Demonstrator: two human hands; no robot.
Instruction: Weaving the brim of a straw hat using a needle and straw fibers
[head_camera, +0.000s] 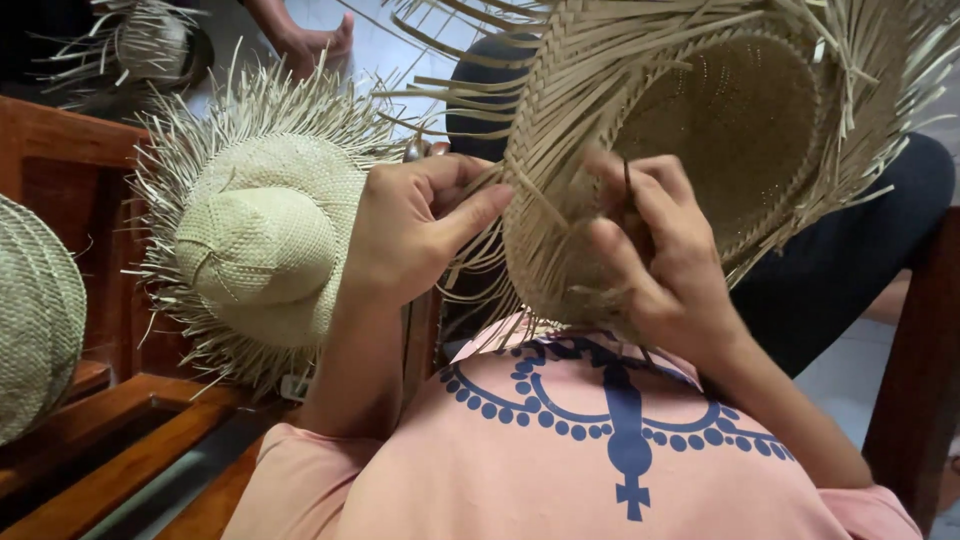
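Across the upper right of the frame, an unfinished straw hat (740, 130) is held brim-up, its hollow crown open to the camera and loose straw ends fanning out all around its edge. It covers most of a dark-clothed lap (850, 270) behind it. Below, filling the bottom centre, is the person's pink shirt (560, 470) with a dark blue printed pattern.

At centre left, a 2nd straw hat (265, 245) with a finished crown and a ragged fringe sits on a wooden bench (90, 420), just beside the left forearm. At the far left edge, part of a 3rd woven piece (35, 320) shows, and in the upper left corner another fringed hat (150, 45) lies near someone else's bare foot (315, 40).

Both hands work at the near edge of the brim, a little apart. The left hand (415, 235) pinches loose strands between thumb and fingers. The right hand (655, 250) is curled on the woven edge, fingers gripping a strand.
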